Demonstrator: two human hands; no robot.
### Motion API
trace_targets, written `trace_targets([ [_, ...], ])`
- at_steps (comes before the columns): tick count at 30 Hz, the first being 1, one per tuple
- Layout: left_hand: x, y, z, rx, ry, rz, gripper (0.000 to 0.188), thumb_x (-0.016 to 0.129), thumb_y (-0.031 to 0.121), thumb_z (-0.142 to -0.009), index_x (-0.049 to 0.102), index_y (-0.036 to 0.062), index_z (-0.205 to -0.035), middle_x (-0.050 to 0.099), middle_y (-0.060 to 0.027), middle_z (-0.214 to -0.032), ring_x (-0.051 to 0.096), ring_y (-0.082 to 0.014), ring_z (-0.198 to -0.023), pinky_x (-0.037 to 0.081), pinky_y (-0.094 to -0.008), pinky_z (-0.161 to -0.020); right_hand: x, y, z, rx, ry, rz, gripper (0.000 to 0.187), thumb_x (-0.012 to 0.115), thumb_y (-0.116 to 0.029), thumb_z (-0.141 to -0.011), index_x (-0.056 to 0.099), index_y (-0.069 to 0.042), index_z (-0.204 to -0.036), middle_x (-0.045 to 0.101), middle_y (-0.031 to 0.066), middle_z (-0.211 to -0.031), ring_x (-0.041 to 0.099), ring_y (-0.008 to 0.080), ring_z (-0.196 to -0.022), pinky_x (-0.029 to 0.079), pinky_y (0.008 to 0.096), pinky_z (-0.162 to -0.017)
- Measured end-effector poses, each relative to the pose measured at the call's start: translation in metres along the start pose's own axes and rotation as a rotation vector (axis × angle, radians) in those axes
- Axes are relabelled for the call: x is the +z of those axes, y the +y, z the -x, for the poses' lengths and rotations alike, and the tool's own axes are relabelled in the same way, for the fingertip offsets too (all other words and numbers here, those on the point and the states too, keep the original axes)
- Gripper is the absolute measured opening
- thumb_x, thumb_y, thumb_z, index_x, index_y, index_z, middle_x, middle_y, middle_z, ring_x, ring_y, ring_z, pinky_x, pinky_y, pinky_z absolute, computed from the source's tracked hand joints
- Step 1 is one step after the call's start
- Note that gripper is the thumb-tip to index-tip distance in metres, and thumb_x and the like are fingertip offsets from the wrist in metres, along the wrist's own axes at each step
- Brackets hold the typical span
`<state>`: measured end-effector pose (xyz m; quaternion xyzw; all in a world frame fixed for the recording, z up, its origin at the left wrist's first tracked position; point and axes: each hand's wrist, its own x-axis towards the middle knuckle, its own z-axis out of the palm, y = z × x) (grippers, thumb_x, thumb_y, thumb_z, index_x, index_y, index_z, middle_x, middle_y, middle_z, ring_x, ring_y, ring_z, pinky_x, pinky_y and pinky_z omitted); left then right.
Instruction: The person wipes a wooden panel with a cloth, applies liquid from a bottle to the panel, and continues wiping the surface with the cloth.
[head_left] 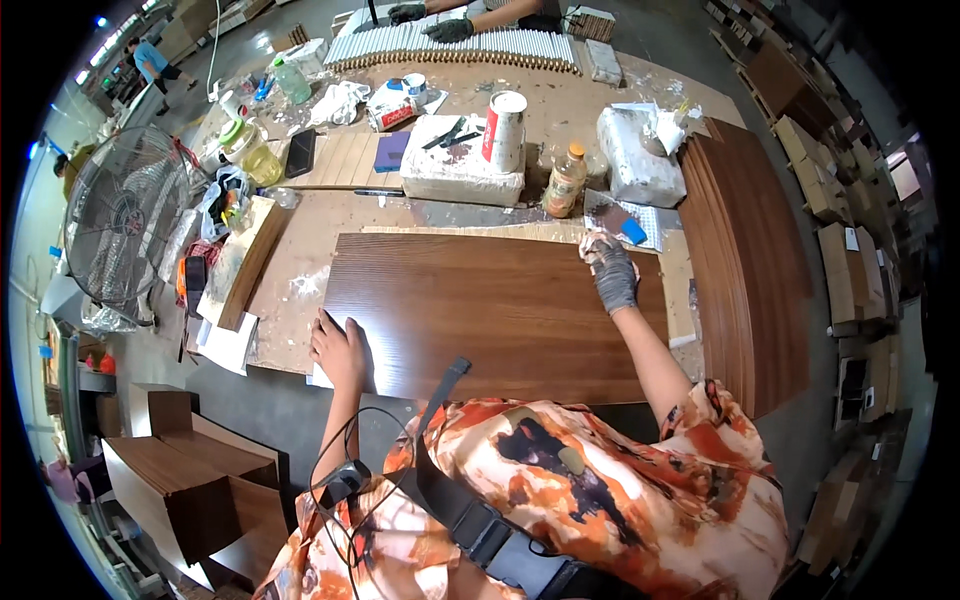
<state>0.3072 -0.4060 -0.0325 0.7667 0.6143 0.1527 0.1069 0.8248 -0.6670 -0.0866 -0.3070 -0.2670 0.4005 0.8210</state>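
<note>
A dark brown wood-grain board (490,310) lies flat in front of me on the worktable. My left hand (338,350) is bare and rests on the board's left edge, fingers apart, with nothing in it. My right hand (610,272) wears a grey glove and is at the board's far right edge. Its fingers are curled, and a whitish bit shows at the fingertips; what it is I cannot make out. Just beyond that hand, a blue block (633,231) sits on a whitish sheet (652,214).
A stack of brown boards (745,270) stands at right. Beyond my board are a white-wrapped block (462,185) bearing a can (503,130), an orange-capped bottle (565,180) and another wrapped block (640,165). A fan (128,225) stands left. Across the table, gloved hands of another person (448,31) touch a row of strips.
</note>
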Motion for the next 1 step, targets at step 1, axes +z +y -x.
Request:
trace_targets([
  [1,-0.0015,-0.0081,0.0026,-0.031,0.001,-0.003,0.072,0.053,0.046,-0.099,0.035,0.0041,-0.155,0.043,-0.0233,-0.152,0.038,-0.0375,-0.142,0.022,-0.0547,-0.117,0.0008,0.0107,-0.0131,0.012,-0.023,-0.013,0.017,0.063,-0.014,-0.090,0.066,-0.006,-0.105,0.062,0.0179,-0.104,0.060,0.0243,-0.101,0.052,0.0347,-0.094],
])
